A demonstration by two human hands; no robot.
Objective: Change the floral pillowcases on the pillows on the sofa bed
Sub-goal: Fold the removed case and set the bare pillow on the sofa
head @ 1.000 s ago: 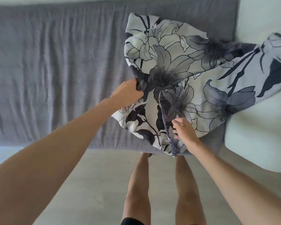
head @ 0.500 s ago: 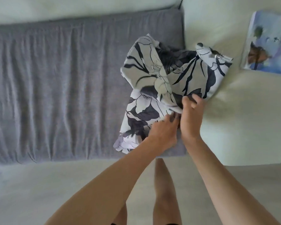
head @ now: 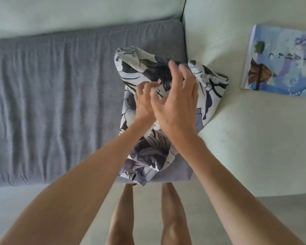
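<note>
The bunched pillowcase (head: 145,152) is blocking the grey mattress's (head: 60,103) right end; its left stretch is lying open, a picture book (head: 279,59) occupying the sofa's (head: 237,138) far right.

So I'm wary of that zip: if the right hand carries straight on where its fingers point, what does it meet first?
Probably the bunched floral pillowcase; the right hand looks open above it, though depth is unclear.
</note>
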